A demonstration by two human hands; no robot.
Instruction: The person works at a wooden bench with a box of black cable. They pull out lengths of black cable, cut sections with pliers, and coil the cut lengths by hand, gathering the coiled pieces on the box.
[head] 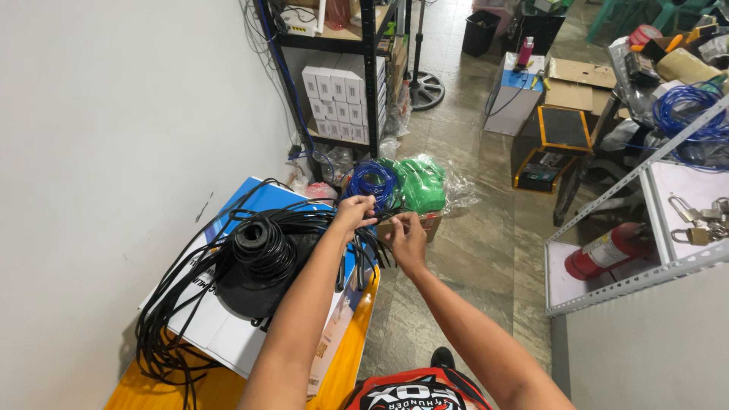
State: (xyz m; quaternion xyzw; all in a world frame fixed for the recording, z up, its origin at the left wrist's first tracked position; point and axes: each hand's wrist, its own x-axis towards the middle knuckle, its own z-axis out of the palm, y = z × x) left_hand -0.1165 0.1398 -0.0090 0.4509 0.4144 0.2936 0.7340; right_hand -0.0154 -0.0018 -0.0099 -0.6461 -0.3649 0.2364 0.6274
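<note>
Left arm: reaching forward, bare, elbow bent slightly.
Left hand [354,212]: curling its fingers closed in a pinching grip, knuckles up.
Right arm: stretching forward from lower right, angling inward.
Right hand [406,237]: pinching with fingertips, sitting just beside the left hand.

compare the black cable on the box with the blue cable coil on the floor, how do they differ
The black cable is partly wound in a tight coil, with loose loops spilling over the white and blue box; the blue cable coil is a neat ring. The black one is raised on the box and held by the left hand and right hand; the blue one lies untouched. Both are thin cable.
</note>
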